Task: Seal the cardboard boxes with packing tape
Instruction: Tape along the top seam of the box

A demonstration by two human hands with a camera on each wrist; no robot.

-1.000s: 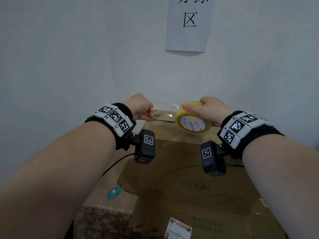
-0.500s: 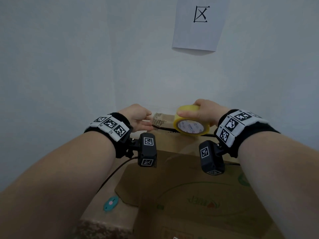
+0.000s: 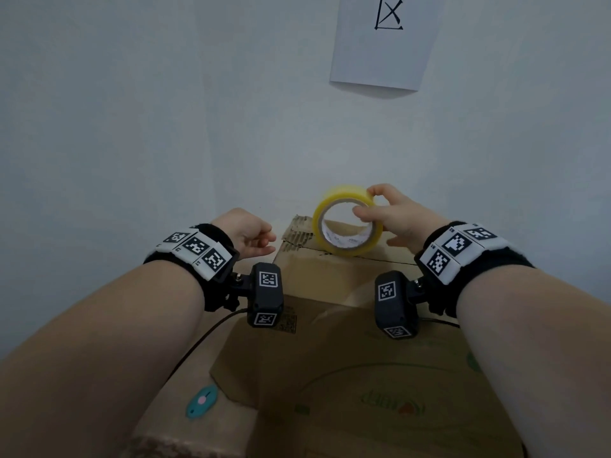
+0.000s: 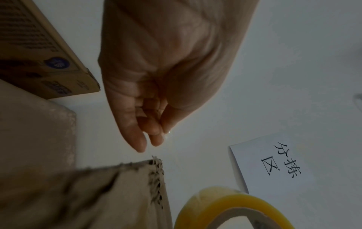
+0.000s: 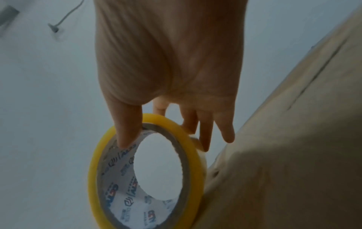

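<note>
A yellow roll of packing tape point(image 3: 347, 223) stands on edge on the far rim of the brown cardboard box point(image 3: 330, 279), its core facing me. My right hand point(image 3: 365, 201) pinches the top of the roll, thumb inside the core and fingers on the outer face; the right wrist view shows the same grip on the tape roll point(image 5: 145, 170). My left hand point(image 3: 269, 242) hovers by the box's torn far-left corner point(image 4: 156, 168). Its fingers point(image 4: 141, 139) hang loosely curled just above that corner, with nothing visible in them.
A white wall rises right behind the box, with a paper sign point(image 3: 380, 41) on it. A teal sticker point(image 3: 201, 399) and a black cable point(image 3: 198, 338) lie on the box's near left. Another printed carton point(image 4: 39, 54) sits to the left.
The right hand has tipped the roll upright onto the far edge and shifted its thumb into the core. The left hand no longer pinches at the corner and has drawn slightly back.
</note>
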